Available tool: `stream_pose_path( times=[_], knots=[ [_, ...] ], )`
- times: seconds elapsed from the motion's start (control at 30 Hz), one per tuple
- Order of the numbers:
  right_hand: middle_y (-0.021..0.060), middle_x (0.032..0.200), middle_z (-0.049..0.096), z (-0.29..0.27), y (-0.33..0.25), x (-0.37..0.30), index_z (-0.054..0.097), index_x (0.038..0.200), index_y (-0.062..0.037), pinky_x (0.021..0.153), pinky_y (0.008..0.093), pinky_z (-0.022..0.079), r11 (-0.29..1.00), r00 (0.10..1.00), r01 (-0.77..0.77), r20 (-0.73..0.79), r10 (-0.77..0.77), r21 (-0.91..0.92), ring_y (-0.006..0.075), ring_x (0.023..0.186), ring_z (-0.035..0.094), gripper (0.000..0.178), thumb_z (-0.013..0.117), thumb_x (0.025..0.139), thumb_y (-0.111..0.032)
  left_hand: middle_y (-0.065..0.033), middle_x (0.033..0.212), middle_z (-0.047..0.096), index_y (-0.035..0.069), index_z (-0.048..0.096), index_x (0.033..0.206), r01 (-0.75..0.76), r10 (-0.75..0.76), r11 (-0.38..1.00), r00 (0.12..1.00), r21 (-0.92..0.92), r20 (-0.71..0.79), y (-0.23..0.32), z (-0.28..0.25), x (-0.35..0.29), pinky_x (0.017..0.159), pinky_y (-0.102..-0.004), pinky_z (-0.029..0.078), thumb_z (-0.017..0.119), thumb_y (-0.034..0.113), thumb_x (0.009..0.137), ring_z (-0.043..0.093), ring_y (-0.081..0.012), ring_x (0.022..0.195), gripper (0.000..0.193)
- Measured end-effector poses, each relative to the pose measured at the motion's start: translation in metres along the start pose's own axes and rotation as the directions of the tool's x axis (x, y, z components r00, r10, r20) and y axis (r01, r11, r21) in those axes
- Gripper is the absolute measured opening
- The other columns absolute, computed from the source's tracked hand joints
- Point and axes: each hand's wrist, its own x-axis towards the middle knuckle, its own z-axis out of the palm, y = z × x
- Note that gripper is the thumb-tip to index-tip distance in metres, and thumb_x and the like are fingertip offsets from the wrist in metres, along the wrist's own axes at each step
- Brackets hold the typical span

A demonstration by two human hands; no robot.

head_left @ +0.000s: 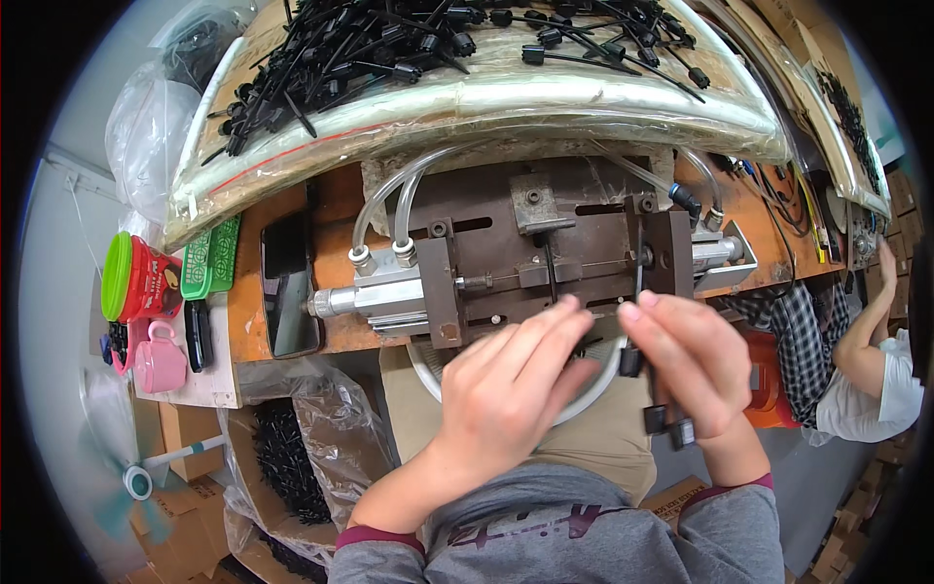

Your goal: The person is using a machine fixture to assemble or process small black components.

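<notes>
My right hand [696, 362] is closed round several thin black rods with ribbed black end caps [656, 419]. The caps hang below its fingers, and one rod points up past the fingertips. My left hand [511, 375] reaches over the front of a brown metal clamping fixture [593, 209], its fingers stretched out and its thumb apart and blurred. Just beyond those fingertips, a black rod [552, 265] stands in the small centre block of the fixture. Something dark shows under the left thumb, too hidden to name. An air cylinder [384, 300] sits on the fixture's left.
Black capped rods [389, 49] are heaped on a plastic-wrapped shelf behind the fixture. To the left lie a phone [292, 282], a green basket [209, 258] and a pink cup [161, 358]. A lined box of black parts [287, 467] stands low left. Another person [866, 375] sits at right.
</notes>
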Motion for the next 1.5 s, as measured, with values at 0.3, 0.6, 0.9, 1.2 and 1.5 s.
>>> stream_pose_path(
  times=[0.3,0.6,0.9,1.2,1.5],
  knots=[
    [0.0193,0.108,0.071,0.014,0.003,-0.003,0.071,0.113,0.0076,0.071,0.035,0.06,0.99,0.997,-0.068,-0.023,0.071,0.122,0.0287,0.088,0.073,0.043,0.073,0.07,-0.001,-0.0158,0.109,0.072,0.001,0.072,0.099,0.045,-0.048,0.998,0.997,-0.05,-0.064,0.005,-0.005,-0.016,0.072,-0.0344,0.06,0.086,-0.001,0.068,0.072,-0.0244,0.085,0.034],
    [0.019,0.112,0.071,0.008,0.003,-0.001,0.072,0.112,0.0037,0.071,0.0336,0.058,0.979,0.977,-0.195,-0.072,0.2,0.062,0.028,0.089,0.071,0.037,0.075,0.075,0.004,-0.0116,0.125,0.071,0.005,0.073,0.096,-0.064,0.046,0.927,0.997,0.37,0.057,-0.006,0.015,-0.007,0.065,-0.0281,0.054,0.083,0.012,0.069,0.069,-0.0171,0.07,0.03],
    [0.0214,0.104,0.072,0.003,0.011,-0.008,0.073,0.1,0.0066,0.06,0.0306,0.058,0.999,0.999,0.04,0.009,-0.04,-0.006,0.0238,0.072,0.071,0.031,0.073,0.071,-0.004,-0.0128,0.113,0.074,0.005,0.076,0.105,0.035,-0.029,0.993,0.998,-0.114,0.062,0.0,-0.004,-0.001,0.064,-0.0283,0.055,0.089,0.016,0.069,0.072,-0.0174,0.074,0.04],
    [0.0225,0.1,0.072,0.019,0.005,0.004,0.073,0.1,0.0101,0.071,0.0326,0.063,0.991,0.991,0.134,-0.017,-0.135,-0.022,0.0248,0.081,0.073,0.034,0.069,0.07,-0.007,-0.0098,0.096,0.072,0.001,0.077,0.105,0.079,-0.062,0.885,0.997,-0.46,0.052,0.018,-0.018,-0.008,0.07,-0.0302,0.057,0.09,0.003,0.067,0.069,-0.0212,0.084,0.04],
    [0.0223,0.108,0.072,0.01,0.017,-0.002,0.073,0.105,0.0084,0.073,0.0329,0.062,0.995,0.994,-0.079,-0.072,0.083,0.067,0.0288,0.085,0.074,0.028,0.069,0.08,-0.002,-0.0156,0.112,0.07,0.0,0.075,0.105,-0.05,0.051,0.997,0.999,0.05,-0.015,0.003,-0.004,-0.012,0.078,-0.0328,0.059,0.084,0.004,0.069,0.07,-0.0258,0.087,0.038]
  ],
)
